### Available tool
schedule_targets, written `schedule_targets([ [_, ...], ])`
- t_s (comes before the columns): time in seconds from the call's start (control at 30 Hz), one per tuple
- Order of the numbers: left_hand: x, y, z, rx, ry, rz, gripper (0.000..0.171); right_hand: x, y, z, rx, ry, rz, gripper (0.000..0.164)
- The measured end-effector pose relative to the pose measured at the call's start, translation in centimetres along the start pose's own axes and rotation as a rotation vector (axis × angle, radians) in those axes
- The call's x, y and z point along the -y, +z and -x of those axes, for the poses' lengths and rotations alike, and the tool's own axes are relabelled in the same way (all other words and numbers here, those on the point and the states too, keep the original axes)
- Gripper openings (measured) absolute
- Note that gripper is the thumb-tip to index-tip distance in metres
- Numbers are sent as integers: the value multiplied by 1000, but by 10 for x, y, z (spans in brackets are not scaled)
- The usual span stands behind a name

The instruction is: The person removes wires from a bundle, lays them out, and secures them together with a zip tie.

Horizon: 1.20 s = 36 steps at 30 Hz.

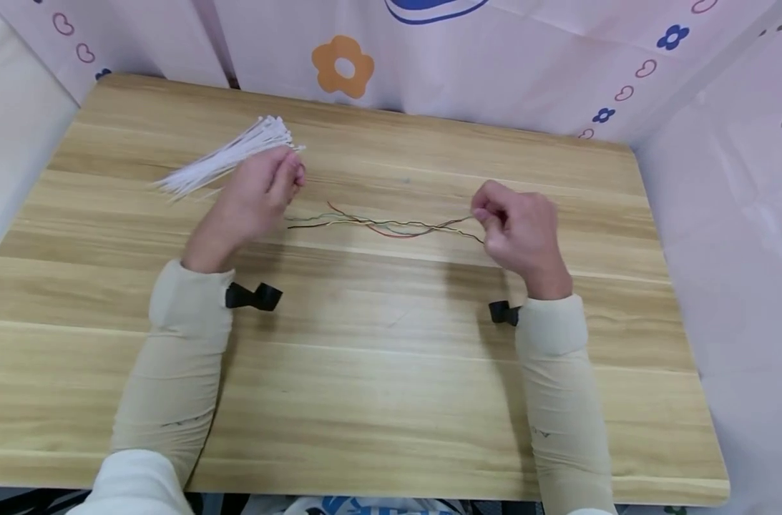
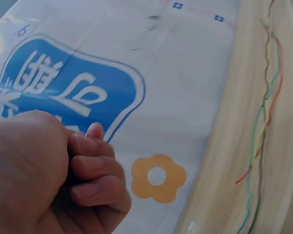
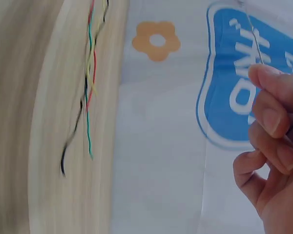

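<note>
My left hand (image 1: 258,189) is over the near side of a bundle of white cable ties (image 1: 230,157). Its fingers (image 2: 95,168) are curled in, and I cannot tell whether anything is pinched between thumb and forefinger. On the right, my right hand (image 1: 519,229) is raised above the ends of several thin wires (image 1: 391,223). Its thumb and forefinger pinch a thin white cable tie (image 3: 256,41), which runs up out of the right wrist view. The wires, coloured red, green, black and yellow, lie loosely crossed on the table between both hands.
The wooden table (image 1: 365,400) meets a printed curtain (image 1: 494,79) at its back edge. Pale cloth (image 1: 738,286) hangs along the right side. Black wrist mounts (image 1: 254,296) stick out from both sleeves over the tabletop.
</note>
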<state>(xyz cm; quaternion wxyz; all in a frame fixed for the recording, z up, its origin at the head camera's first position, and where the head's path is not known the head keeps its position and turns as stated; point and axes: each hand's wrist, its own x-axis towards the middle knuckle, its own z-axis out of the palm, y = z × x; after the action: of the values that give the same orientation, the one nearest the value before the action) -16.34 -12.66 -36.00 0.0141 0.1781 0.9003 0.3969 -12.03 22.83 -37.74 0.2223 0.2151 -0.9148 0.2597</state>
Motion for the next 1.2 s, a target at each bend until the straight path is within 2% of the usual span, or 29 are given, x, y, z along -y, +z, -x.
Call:
schedule_targets([
  [0.1, -3, 10, -1, 76, 22, 0, 40, 10, 6, -2, 57, -49, -14, 15],
  [0.27, -6, 21, 1, 223, -4, -57, 40, 21, 11, -3, 96, -78, -30, 19],
  [0.33, -5, 22, 2, 311, -5, -94, 37, 23, 12, -2, 116, -63, -33, 18],
  [0.43, -1, 25, 2, 451, 30, -143, 30, 22, 14, -1, 161, -30, -34, 17],
  [0.53, 2, 27, 1, 536, 73, -160, 26, 21, 15, -1, 197, -5, -33, 17],
  [0.6, 3, 27, 1, 580, 74, -147, 25, 21, 15, -1, 212, 0, -34, 16],
  [0.77, 3, 24, 2, 646, 23, -106, 12, 20, 14, -1, 230, 11, -33, 16],
  [0.83, 3, 23, 2, 661, 30, -101, 7, 20, 15, -1, 238, 14, -37, 17],
  [0.93, 4, 23, 2, 673, 66, -89, 11, 19, 16, -1, 244, 11, -45, 17],
  [1.1, 5, 19, 3, 632, 58, -2, 24, 19, 17, 0, 245, 4, -48, 15],
  [1.2, 5, 18, 2, 593, 93, 62, 27, 18, 18, 0, 251, 7, -48, 15],
])
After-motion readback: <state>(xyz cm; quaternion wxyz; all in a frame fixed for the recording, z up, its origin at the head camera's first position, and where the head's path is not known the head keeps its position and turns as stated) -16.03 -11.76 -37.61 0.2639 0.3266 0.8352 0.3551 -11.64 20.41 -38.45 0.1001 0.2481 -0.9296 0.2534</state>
